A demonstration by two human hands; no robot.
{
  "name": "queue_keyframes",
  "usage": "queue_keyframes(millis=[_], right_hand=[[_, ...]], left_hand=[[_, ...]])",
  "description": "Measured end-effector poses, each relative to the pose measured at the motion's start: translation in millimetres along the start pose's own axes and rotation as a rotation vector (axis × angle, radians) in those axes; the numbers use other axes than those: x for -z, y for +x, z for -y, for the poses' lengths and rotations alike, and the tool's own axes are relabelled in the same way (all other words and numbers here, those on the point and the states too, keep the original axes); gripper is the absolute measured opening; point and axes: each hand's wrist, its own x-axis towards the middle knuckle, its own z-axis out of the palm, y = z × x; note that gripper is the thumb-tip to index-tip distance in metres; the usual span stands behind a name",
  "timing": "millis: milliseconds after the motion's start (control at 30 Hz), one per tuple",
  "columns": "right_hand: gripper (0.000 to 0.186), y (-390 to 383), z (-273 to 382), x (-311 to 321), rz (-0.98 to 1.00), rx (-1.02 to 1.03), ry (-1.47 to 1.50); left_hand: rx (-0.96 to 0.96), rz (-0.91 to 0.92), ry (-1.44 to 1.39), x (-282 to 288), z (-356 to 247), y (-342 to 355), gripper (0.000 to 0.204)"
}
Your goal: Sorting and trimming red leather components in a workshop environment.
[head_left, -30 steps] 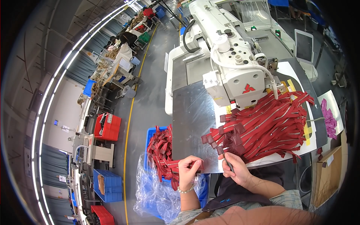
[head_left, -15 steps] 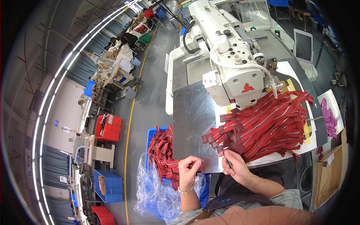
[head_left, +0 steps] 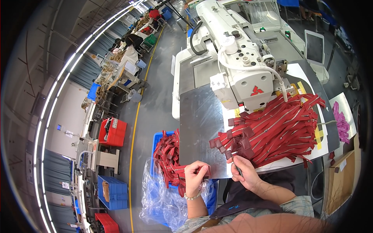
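Note:
My left hand (head_left: 196,175) is closed on a red zipper (head_left: 175,169) near the table's front edge. The dark red tab at the zipper's end sticks out past my fingers, and its strip trails left toward a blue bin. In my closed right hand (head_left: 247,174) is a slim dark hand tool (head_left: 238,169), mostly covered by the fingers, so its exact kind is unclear. That hand is just in front of a pile of red zippers (head_left: 279,130) with dark red end tabs (head_left: 244,144), spread over the table. The two hands are apart.
A white industrial sewing machine (head_left: 248,85) stands over the metal table (head_left: 198,132). Left and below, the blue bin (head_left: 156,138) holds more red zippers, with clear plastic (head_left: 155,206) draped over it. Purple strips (head_left: 341,122) and a cardboard box (head_left: 342,174) are at right.
My right hand and its tool have shifted very slightly at the pile's front edge. The left hand keeps its hold on the zipper, nearly still.

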Motion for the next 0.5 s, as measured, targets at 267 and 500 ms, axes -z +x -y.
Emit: queue_keyframes(millis=[267,500], right_hand=[[0.028,3.4,1.6,-2.3,0.013,0.022,-0.022],[0.027,5.7,1.3,-3.4,0.003,0.023,-0.033]], left_hand=[[0.007,-0.008,0.015,0.3,1.1,0.4,0.006],[-0.001,-0.001,0.024,0.1,0.1,0.5,0.006]])
